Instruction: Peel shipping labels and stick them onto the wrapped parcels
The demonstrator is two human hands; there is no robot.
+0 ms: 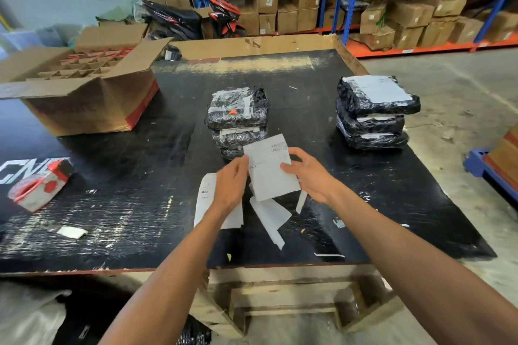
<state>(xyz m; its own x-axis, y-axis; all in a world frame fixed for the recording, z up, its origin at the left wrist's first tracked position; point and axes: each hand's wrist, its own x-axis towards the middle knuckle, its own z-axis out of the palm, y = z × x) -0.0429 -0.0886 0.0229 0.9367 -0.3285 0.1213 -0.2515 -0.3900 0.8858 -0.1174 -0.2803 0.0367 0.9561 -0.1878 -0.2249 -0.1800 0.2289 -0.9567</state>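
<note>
Both hands hold a white shipping label (270, 168) above the black table (126, 204). My left hand (231, 185) pinches the label's left edge and my right hand (311, 173) grips its right edge. Just behind the label stands a stack of black wrapped parcels (238, 115); the top one shows white paper and an orange mark under the wrap. A second stack of wrapped parcels (374, 112) stands to the right, and its top parcel bears a white label. Under my hands lie more label sheets (206, 199) and peeled backing strips (270, 218).
An open cardboard box (84, 92) with dividers stands at the table's left rear. A red and grey tape dispenser (39, 185) lies at the left. Shelves of cartons (392, 14) and a parked scooter (196, 17) are beyond. A blue pallet (476, 162) is on the floor at the right.
</note>
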